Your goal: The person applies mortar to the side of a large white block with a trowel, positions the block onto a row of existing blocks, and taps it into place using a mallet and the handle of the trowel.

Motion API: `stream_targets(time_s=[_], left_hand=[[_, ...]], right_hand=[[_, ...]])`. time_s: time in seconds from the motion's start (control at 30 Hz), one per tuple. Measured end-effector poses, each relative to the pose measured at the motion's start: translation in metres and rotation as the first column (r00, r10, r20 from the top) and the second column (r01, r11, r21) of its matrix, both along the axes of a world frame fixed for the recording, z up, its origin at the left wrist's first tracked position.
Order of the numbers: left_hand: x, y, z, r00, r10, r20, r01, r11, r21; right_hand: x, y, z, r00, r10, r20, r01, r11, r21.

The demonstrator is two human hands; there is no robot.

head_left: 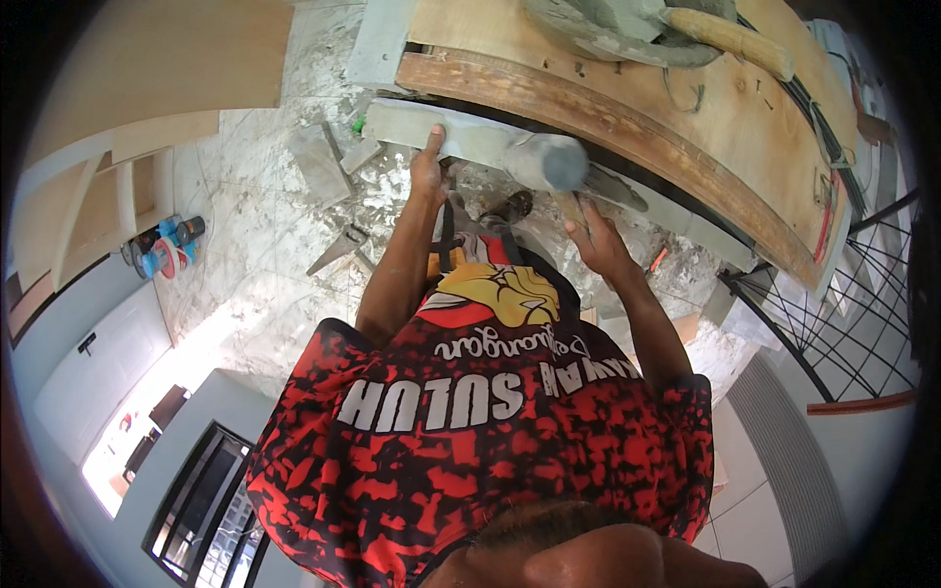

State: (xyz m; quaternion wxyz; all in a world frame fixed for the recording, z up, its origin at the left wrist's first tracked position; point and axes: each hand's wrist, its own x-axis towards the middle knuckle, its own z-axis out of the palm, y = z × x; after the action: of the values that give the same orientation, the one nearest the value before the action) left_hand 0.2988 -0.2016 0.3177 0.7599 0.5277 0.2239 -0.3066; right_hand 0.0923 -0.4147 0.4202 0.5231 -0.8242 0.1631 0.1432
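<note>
While our left hand (428, 176) grasps a long, pale-gray, mortar-smeared strip (475, 142) near its left end, with the thumb laid over its face and the other fingers partly hidden, our right hand (600, 240) is wrapped around the wooden handle of a gray, barrel-headed mallet (549, 162). We have the strip running lengthwise just below the front edge of a plywood-topped bench (470, 34), where a worn brown wooden plank (549, 90) lines that edge. The mallet's head overlaps the strip near its middle; we cannot tell whether the 2 touch.

Toward the far edge of the surface, we see a gray, mortar-caked tool with a pale wooden handle (730, 41) slanting to the right.

On the pale, dirt-streaked floor (245, 157), gray flat slabs (319, 162) lie left of our left hand, near a triangular-bladed hand tool (333, 250). Farther left, we see blue-and-red equipment (169, 257).
</note>
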Motion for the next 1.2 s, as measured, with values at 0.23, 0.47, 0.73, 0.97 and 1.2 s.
stream_targets(time_s=[0.23, 0.47, 0.73, 0.97, 1.2], left_hand=[[0.002, 0.004, -0.004, 0.998, 0.027, -0.053, -0.030, 0.998, -0.053], [0.003, 0.003, 0.006, 0.999, 0.014, -0.038, -0.015, 0.999, -0.037], [0.007, 0.014, -0.009, 0.977, -0.160, -0.141, 0.173, 0.981, 0.083], [0.008, 0.015, -0.003, 0.976, -0.205, -0.069, 0.206, 0.978, 0.013], [0.011, 0.019, -0.002, 0.953, -0.228, -0.200, 0.244, 0.968, 0.060]], right_hand=[[-0.008, 0.020, -0.014, 0.977, -0.023, 0.211, 0.046, 0.993, -0.108], [-0.042, 0.037, 0.014, 0.928, -0.338, -0.155, 0.367, 0.900, 0.234], [-0.068, 0.032, -0.018, 0.379, -0.723, -0.578, 0.917, 0.379, 0.128], [-0.011, 0.041, -0.089, 0.304, -0.712, -0.633, 0.947, 0.301, 0.116], [0.006, 0.045, -0.073, 0.193, -0.811, -0.552, 0.972, 0.235, -0.006]])
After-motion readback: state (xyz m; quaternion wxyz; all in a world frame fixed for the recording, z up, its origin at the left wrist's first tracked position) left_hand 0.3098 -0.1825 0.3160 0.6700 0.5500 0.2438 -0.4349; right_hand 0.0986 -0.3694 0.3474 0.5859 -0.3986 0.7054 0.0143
